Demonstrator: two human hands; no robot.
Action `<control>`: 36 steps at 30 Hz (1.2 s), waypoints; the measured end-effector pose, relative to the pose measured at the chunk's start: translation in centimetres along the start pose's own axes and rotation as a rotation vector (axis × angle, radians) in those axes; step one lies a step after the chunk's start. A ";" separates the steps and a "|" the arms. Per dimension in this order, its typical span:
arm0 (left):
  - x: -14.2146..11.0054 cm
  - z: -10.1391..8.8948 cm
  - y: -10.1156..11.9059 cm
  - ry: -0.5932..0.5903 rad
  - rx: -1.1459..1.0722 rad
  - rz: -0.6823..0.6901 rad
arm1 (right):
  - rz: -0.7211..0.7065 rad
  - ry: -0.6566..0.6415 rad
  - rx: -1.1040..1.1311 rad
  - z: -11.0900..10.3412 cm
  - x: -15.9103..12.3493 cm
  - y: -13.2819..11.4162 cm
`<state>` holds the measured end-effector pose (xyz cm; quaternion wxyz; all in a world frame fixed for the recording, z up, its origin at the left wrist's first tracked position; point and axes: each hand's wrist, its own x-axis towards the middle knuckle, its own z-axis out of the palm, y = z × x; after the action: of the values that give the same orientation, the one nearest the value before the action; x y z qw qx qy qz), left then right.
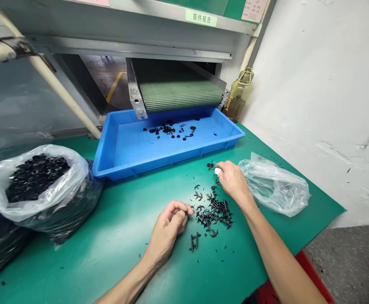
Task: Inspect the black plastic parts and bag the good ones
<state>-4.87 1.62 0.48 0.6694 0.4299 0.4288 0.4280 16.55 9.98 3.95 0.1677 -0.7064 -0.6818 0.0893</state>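
My left hand (171, 226) is closed, with thumb and fingertips together at the left edge of a loose pile of small black plastic parts (214, 213). Whatever lies between those fingertips is too small to make out. Farther up the green mat, my right hand (233, 180) grips a small tool with a thin metal tip (215, 163); most of it is hidden in the fist. Something white (217, 171) shows at these fingers. Beside the tip lie a few round black parts (209, 166). A joined black piece (195, 242) lies apart, below the pile.
A blue tray (168, 159) with scattered black parts stands under the end of a green conveyor belt (181, 93). At left is an open plastic bag (1, 202) full of black parts. A crumpled clear bag (279, 185) lies at right, near a bottle (239, 95) and the wall.
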 end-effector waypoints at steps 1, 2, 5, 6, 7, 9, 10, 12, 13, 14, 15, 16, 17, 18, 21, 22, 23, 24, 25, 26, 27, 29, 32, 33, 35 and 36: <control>0.1 -0.1 -0.1 -0.009 -0.055 -0.003 | 0.002 -0.008 -0.010 0.3 1.3 0.0; 0.1 -0.1 -0.1 -0.015 -0.094 -0.008 | 0.003 -0.020 -0.017 0.6 2.4 0.0; 0.2 -0.1 0.2 -0.018 -0.166 -0.018 | -0.008 -0.056 -0.020 0.8 3.4 -0.3; 0.3 -0.1 0.4 -0.014 -0.180 -0.022 | -0.022 -0.063 -0.014 0.7 2.9 -0.5; 0.3 0.0 0.5 -0.009 -0.185 -0.027 | -0.048 -0.071 -0.006 0.5 2.1 -0.8; 0.3 0.1 0.5 0.000 -0.175 -0.037 | -0.149 -0.100 0.063 0.1 -0.4 -1.7; 0.4 0.2 0.5 0.002 -0.170 -0.041 | -0.218 -0.124 0.127 0.0 -1.8 -2.3; 0.4 0.1 0.3 -0.008 -0.168 -0.046 | -0.332 -0.167 0.314 -0.3 -4.5 -3.5; 0.5 0.1 0.2 -0.016 -0.174 -0.045 | -0.357 -0.182 0.383 -0.3 -5.6 -4.1; 0.5 0.0 0.1 -0.025 -0.179 -0.044 | -0.365 -0.191 0.429 -0.4 -6.5 -4.6; 0.5 0.0 0.0 -0.036 -0.181 -0.043 | -0.360 -0.198 0.445 -0.5 -7.2 -5.0; 0.5 -0.1 -0.1 -0.044 -0.181 -0.042 | -0.354 -0.206 0.451 -0.6 -7.7 -5.3; 0.5 -0.2 -0.1 -0.047 -0.186 -0.040 | -0.351 -0.216 0.454 -0.7 -8.1 -5.4; 0.4 -0.3 -0.2 -0.043 -0.195 -0.037 | -0.353 -0.228 0.454 -0.8 -8.3 -5.4; 0.4 -0.4 -0.3 -0.018 -0.220 -0.042 | -0.366 -0.216 0.404 -1.2 -9.0 -4.9; 0.4 -0.4 -0.3 -0.012 -0.221 -0.047 | -0.360 -0.188 0.368 -1.2 -9.3 -4.7; 0.4 -0.4 -0.3 -0.010 -0.219 -0.052 | -0.341 -0.158 0.328 -1.2 -9.6 -4.5; 0.3 -0.3 -0.4 -0.009 -0.217 -0.055 | -0.311 -0.134 0.289 -1.0 -10.0 -4.4; 0.3 -0.3 -0.4 -0.007 -0.220 -0.052 | -0.279 -0.119 0.255 -0.9 -10.4 -4.4; 0.3 -0.3 -0.4 -0.004 -0.227 -0.046 | -0.253 -0.113 0.224 -0.6 -10.8 -4.4; 0.3 -0.2 -0.3 0.001 -0.235 -0.038 | -0.240 -0.111 0.196 -0.4 -11.2 -4.5; 0.3 -0.1 -0.2 0.004 -0.239 -0.027 | -0.253 -0.083 0.143 0.1 -11.7 -4.9; 0.2 -0.1 -0.1 0.012 -0.198 -0.037 | -0.293 -0.005 0.087 0.7 -12.0 -5.4; 0.2 -0.1 -0.1 0.019 -0.179 -0.043 | -0.300 0.023 0.074 0.8 -12.0 -5.5; 0.2 -0.2 -0.2 0.033 -0.151 -0.053 | -0.317 0.064 0.054 1.1 -11.8 -5.5; 0.1 -0.2 -0.3 0.038 -0.140 -0.055 | -0.326 0.081 0.043 1.1 -11.7 -5.6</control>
<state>-4.96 1.73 0.14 0.7010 0.3620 0.4223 0.4464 10.31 -1.47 3.68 0.2225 -0.5856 -0.7781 0.0468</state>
